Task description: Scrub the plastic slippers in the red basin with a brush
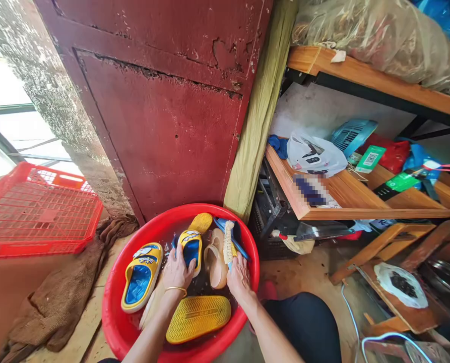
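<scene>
A big red basin [111,282] of dark water holds several slippers. My left hand [177,272], a gold bangle at its wrist, grips a yellow slipper with a blue insole [194,239] by its near side. In my right hand [240,277] is a scrubbing brush [229,239] with pale bristles, held upright by its handle. Another yellow and blue slipper [145,269] leans on the basin's left wall. A beige slipper [217,259] lies between my hands. Closest to me, a yellow slipper [200,317] rests sole up. Part of a blue slipper [243,242] shows behind the brush.
Behind the basin stands a dark red door [175,126]. A red plastic crate [39,212] is at the left above brown sacking [66,287]. On the right, a wooden shelf [345,194] bears bags and a blue fan [355,135]. A wooden stool [402,297] stands below.
</scene>
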`<state>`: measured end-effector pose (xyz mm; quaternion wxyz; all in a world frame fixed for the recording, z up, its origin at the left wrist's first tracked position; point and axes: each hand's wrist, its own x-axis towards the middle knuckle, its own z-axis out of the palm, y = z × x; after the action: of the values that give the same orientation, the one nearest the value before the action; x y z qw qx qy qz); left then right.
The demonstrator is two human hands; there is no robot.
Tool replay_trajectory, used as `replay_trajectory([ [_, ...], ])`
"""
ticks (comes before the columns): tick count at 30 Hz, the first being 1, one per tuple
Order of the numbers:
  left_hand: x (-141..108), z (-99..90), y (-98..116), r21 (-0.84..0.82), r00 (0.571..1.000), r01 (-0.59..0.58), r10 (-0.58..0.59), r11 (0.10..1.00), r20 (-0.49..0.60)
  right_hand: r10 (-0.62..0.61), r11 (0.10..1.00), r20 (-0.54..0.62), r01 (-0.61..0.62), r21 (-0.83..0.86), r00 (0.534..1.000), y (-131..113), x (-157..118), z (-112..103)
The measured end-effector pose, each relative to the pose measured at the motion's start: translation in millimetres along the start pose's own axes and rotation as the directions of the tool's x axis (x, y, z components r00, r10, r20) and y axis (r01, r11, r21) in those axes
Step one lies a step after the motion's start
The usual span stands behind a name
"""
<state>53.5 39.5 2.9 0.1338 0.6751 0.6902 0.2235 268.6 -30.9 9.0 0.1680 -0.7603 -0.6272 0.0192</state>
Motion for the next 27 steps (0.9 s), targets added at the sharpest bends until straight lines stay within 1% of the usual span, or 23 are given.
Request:
replay_trajectory([
  [1,-1,-0.4,0,0.025,0.999,-0.031,0.032,0.999,-0.034,0.027,1.0,0.024,-0.026,-0.015,0.999,-2,1,0],
  [2,-1,-0.2,-1,0.039,0.997,-0.057,0.058,0.998,-0.04,0.058,0.998,0.052,-0.057,-0.033,0.997,-3,2,1],
  [4,0,1.6,-5,0.035,0.996,-0.091,0.092,0.995,-0.009,0.108,0.993,0.098,-0.103,-0.057,0.989,-5,2,2],
  [6,1,4.0,-7,0.012,0.996,-0.088,0.088,0.996,0.025,0.141,0.989,0.139,-0.133,-0.067,0.98,-5,0,3],
  [8,3,5.1,-6,-0.007,0.998,-0.058,0.058,0.998,0.029,0.166,0.986,0.183,-0.157,-0.061,0.969,-4,-2,3],
  [10,2,3.7,0,0.002,0.998,-0.06,0.06,0.998,-0.02,0.167,0.986,0.225,-0.164,-0.031,0.96,-3,-4,1],
  [11,0,2.2,5,0.022,0.994,-0.086,0.087,0.996,-0.06,0.156,0.987,0.239,-0.158,-0.011,0.958,-2,-5,0],
  [12,-2,0.4,10,0.053,0.986,-0.131,0.136,0.99,-0.096,0.143,0.989,0.245,-0.15,0.009,0.959,-2,-6,-1],
  [13,-5,-1.5,15,0.088,0.973,-0.193,0.203,0.977,-0.11,0.131,0.99,0.242,-0.141,0.028,0.961,-2,-7,-3],
  [14,-8,-3.0,19,0.12,0.956,-0.266,0.278,0.956,-0.09,0.119,0.99,0.233,-0.133,0.044,0.965,-3,-7,-5],
  [15,-11,-4.1,22,0.146,0.94,-0.329,0.339,0.933,-0.046,0.107,0.991,0.22,-0.123,0.06,0.97,-5,-7,-8],
  [17,-16,-3.9,25,0.189,0.92,-0.391,0.386,0.901,0.064,0.075,0.991,0.191,-0.095,0.099,0.979,-9,-5,-17],
  [19,-20,-0.8,24,0.229,0.915,-0.4,0.374,0.888,0.147,0.033,0.988,0.161,-0.056,0.141,0.986,-15,0,-31],
  [22,-24,6.1,22,0.262,0.91,-0.401,0.35,0.878,0.22,0.001,0.974,0.117,-0.028,0.225,0.993,-22,10,-57],
  [25,-27,9.9,22,0.268,0.915,-0.367,0.294,0.891,0.275,-0.02,0.949,0.08,-0.006,0.315,0.997,-28,16,-86],
  [27,-28,8.8,23,0.269,0.918,-0.344,0.263,0.9,0.297,-0.033,0.939,0.046,0.015,0.343,0.998,-32,15,-103],
])
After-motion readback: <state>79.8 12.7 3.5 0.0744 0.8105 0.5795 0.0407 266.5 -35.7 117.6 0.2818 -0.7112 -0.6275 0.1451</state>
